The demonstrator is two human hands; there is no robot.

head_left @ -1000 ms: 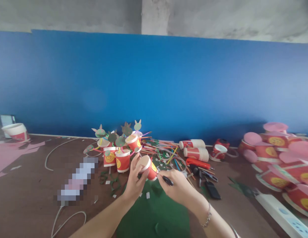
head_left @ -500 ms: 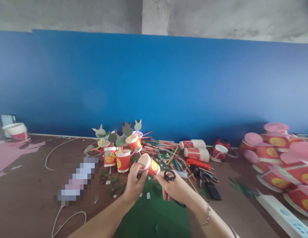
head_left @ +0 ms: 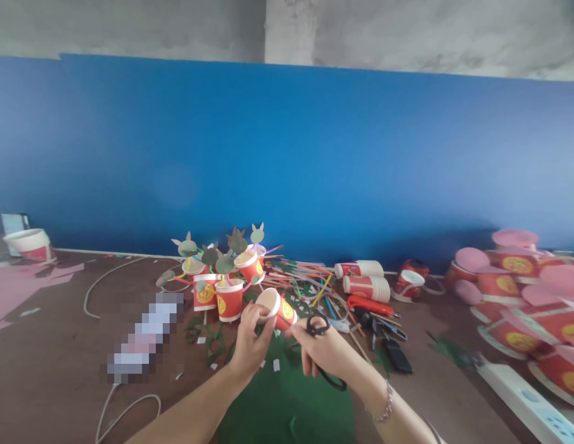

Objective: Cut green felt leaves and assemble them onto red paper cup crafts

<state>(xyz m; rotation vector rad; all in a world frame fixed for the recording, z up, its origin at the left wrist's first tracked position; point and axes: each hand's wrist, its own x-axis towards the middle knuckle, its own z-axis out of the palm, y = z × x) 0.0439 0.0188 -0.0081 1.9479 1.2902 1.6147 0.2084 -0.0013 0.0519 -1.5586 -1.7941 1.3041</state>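
Observation:
A red paper cup (head_left: 285,313) with a yellow emblem and white rim lies tilted between my hands, its mouth toward the left. My left hand (head_left: 253,336) is closed on the cup near its rim. In my right hand (head_left: 321,346) is a pair of scissors (head_left: 318,325) with black handles, one loop showing above the fingers and the other below. The blades point at the cup's side near its base; whether they have gone in I cannot make out. Below lies green paper (head_left: 296,394) with small white scraps.
Decorated cups (head_left: 230,302) with green paper heads stand behind my left hand. Drinking straws (head_left: 305,271) lie along the back. Stacked cups (head_left: 366,287), a red-handled tool (head_left: 370,306) and a power strip (head_left: 531,401) are to the right, with pink-trimmed cups (head_left: 518,308) beyond.
Both hands stay nearly in place with the cup and scissors. The lower scissor loop shows more clearly beneath my right hand, and the cup is turned very slightly.

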